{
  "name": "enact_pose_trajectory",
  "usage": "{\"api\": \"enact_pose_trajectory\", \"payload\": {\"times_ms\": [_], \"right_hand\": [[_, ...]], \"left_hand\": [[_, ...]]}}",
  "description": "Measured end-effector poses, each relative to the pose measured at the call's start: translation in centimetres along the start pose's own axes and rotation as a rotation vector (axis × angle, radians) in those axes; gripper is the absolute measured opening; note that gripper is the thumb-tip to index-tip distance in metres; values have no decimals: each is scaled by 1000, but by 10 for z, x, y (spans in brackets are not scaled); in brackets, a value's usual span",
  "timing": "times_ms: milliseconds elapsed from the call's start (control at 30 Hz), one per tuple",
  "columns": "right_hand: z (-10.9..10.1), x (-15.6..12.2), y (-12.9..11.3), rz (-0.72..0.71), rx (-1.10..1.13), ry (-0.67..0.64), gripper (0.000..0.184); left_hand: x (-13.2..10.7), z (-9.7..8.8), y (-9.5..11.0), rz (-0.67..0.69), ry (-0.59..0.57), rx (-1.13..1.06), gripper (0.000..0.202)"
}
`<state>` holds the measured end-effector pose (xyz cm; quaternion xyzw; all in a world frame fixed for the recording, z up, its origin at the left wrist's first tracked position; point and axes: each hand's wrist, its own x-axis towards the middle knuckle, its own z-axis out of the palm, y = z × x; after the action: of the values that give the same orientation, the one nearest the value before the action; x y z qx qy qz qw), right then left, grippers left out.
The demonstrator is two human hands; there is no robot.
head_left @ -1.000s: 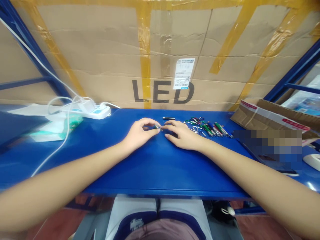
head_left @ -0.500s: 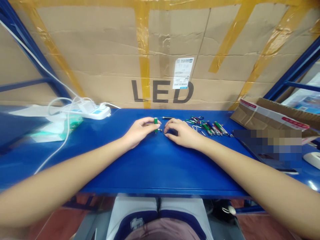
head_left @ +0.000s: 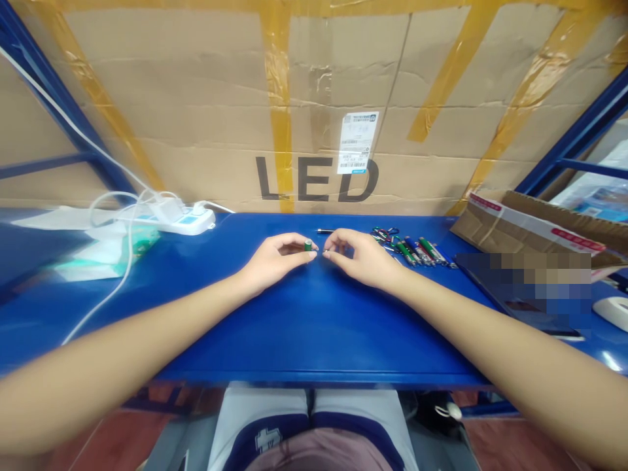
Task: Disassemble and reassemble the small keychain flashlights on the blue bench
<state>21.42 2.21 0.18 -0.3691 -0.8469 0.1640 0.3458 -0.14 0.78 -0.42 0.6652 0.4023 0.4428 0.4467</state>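
My left hand [head_left: 276, 258] pinches a small green cylinder [head_left: 308, 246], a keychain flashlight body, just above the blue table [head_left: 294, 314]. Its open end points right toward my right hand [head_left: 354, 257]. That hand is curled, thumb and forefinger pinched together beside the cylinder on something too small to make out. A thin black pen-like piece [head_left: 324, 231] lies on the table just behind both hands. A row of several green, red and blue keychain flashlights [head_left: 409, 250] lies to the right of my right hand.
A white power strip [head_left: 189, 219] with plugs and a white cable [head_left: 112, 281] sits at the back left, next to folded green and white packets [head_left: 105, 252]. A large cardboard box marked LED [head_left: 314, 111] walls the back. An open carton [head_left: 530, 229] stands at right.
The green cylinder stood upright in my left fingers half a second ago; it now lies sideways. My right hand has lifted off the table and closed into a pinch beside it.
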Motion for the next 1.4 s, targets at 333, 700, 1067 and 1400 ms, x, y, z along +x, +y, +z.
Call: {"api": "enact_pose_trajectory", "payload": {"times_ms": [333, 700, 1067, 1400], "right_hand": [[-3, -6, -23, -242, 98, 192, 2], [-2, -2, -9, -123, 70, 152, 3], [12, 2, 11, -16, -141, -110, 8], [18, 52, 7, 125, -201, -249, 12]], "left_hand": [[-5, 5, 0, 6, -133, 19, 34], [-2, 4, 1, 22, 28, -31, 29], [4, -3, -3, -43, 215, 6, 29], [5, -5, 1, -54, 268, -43, 26]]}}
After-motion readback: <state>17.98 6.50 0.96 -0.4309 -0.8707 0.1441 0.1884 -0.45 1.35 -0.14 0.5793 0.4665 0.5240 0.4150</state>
